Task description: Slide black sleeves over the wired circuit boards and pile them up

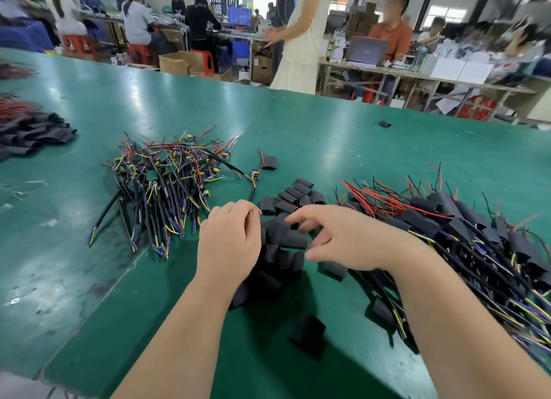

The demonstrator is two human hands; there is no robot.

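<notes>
Two hands hover over a heap of black sleeves (275, 249) in the middle of the green table (328, 124). The left hand (229, 240) has its fingers curled against the heap, and I cannot tell if it grips one. The right hand (337, 240) is loosely spread, forefinger stretched leftward, gripping nothing I can see.

The sleeves lie flat at all angles, too many to count. One loose sleeve (307, 328) lies nearer, between the forearms, and one stray sleeve (384, 124) lies well apart at the far side.

To the left, the bare boards (167, 178) lie in one bundle, boards at the far end and cut cable ends fanning near. A single board (255, 173) lies just beside it.

To the right, the sleeved pile (465, 234) points its red wires far-left, its cables trailing near-right.
</notes>
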